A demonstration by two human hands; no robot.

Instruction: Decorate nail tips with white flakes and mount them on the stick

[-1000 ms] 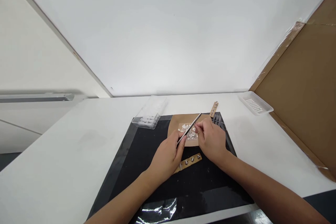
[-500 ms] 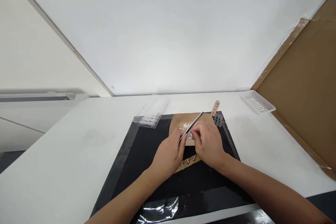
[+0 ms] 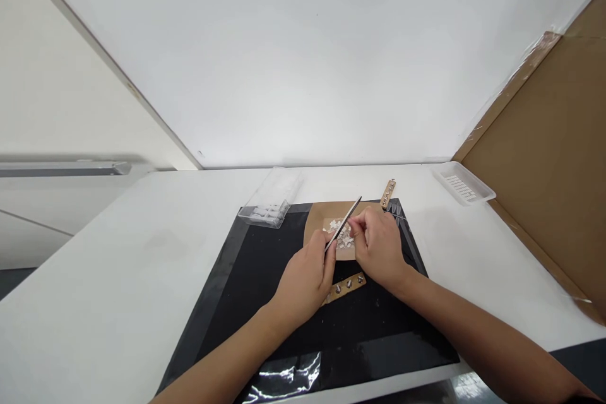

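Note:
My left hand [image 3: 303,281] is closed round a thin dark nail file [image 3: 344,223] that slants up to the right. My right hand [image 3: 379,247] pinches something small against the file; it is too small to name. Both hands hover over a brown paper sheet [image 3: 318,218] carrying a heap of small white pieces [image 3: 341,233]. The sheet lies on a black mat [image 3: 265,284]. Just below my hands lies a brown strip [image 3: 348,285] with several small nail tips stuck on it.
A clear plastic box [image 3: 272,202] of white tips sits at the mat's far left corner. A second brown strip [image 3: 388,192] lies beyond the mat. A white tray [image 3: 464,183] stands at the far right beside a cardboard wall [image 3: 544,164].
My right hand slid left along the file and then back right. The left hand and the file have barely moved.

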